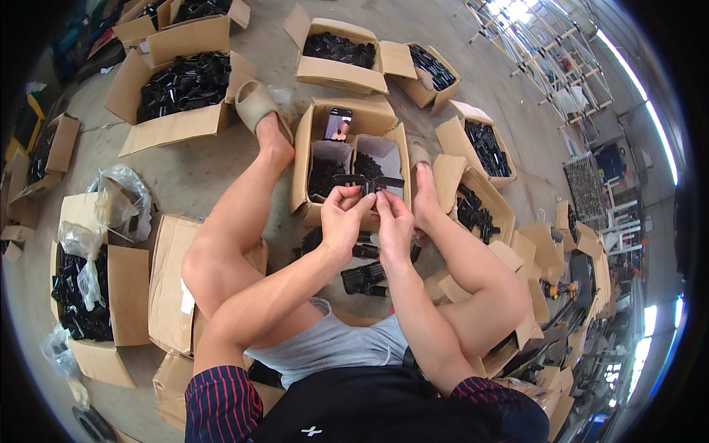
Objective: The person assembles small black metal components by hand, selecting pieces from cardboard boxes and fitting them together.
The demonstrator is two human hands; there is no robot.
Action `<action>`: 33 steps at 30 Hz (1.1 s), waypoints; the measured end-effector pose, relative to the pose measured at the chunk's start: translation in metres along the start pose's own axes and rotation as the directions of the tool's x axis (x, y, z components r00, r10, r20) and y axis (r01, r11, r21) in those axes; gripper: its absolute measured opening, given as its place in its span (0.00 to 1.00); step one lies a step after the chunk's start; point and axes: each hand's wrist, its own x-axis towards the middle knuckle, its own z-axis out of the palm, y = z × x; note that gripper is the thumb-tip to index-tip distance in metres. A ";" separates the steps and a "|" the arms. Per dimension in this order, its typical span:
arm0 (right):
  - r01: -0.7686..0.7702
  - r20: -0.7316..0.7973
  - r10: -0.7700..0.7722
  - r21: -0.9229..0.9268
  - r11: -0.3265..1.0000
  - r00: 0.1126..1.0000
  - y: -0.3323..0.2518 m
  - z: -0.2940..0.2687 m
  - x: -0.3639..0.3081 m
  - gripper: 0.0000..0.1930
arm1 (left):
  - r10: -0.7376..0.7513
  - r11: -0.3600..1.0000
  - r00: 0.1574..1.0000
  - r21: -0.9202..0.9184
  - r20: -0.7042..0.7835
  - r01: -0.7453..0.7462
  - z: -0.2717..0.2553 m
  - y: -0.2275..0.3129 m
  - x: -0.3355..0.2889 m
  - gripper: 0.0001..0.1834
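Between my fingertips is a black plastic part (375,182) with arms reaching out to both sides. My left hand (346,220) pinches it from the left. My right hand (393,223) grips it from the right, its fingers almost touching the left ones. The part is held over the near edge of an open cardboard box (299,166) between my feet. Inside that box are two white-lined compartments with small black pieces (325,175). A phone (338,124) with a lit screen leans at its far side. My fingers hide the middle of the part.
Open boxes of black plastic parts stand all around, such as a large box (173,133) at the far left. Black parts (363,279) lie on the floor below my hands. Clear plastic bags (122,203) rest by the left box. A metal rack (546,55) stands far right.
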 end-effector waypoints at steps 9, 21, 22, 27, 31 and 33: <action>0.044 -0.004 -0.044 -0.001 0.999 0.999 0.000 -0.001 0.002 0.15 | -0.014 1.000 1.000 0.016 0.002 0.014 0.000 0.000 -0.001 0.14; -0.017 -0.015 0.017 0.041 0.999 1.000 0.013 0.003 0.012 0.13 | -0.055 0.998 0.997 0.041 -0.050 0.057 -0.007 -0.007 0.009 0.15; -0.039 0.001 0.039 0.048 0.998 0.999 0.015 0.005 0.015 0.13 | -0.061 0.997 0.997 0.039 -0.049 0.063 -0.008 -0.006 0.011 0.15; -0.080 0.027 0.077 0.139 0.987 0.997 0.021 0.010 0.021 0.12 | -0.086 0.996 0.993 0.034 -0.076 0.089 -0.014 -0.003 0.017 0.14; -0.097 0.049 0.092 0.093 0.991 0.995 0.031 0.008 0.033 0.11 | -0.106 0.991 0.991 0.068 -0.085 0.112 -0.021 -0.010 0.024 0.12; -0.100 0.051 0.096 0.083 0.992 0.994 0.037 0.005 0.035 0.11 | -0.109 0.990 0.990 0.083 -0.085 0.116 -0.024 -0.014 0.024 0.12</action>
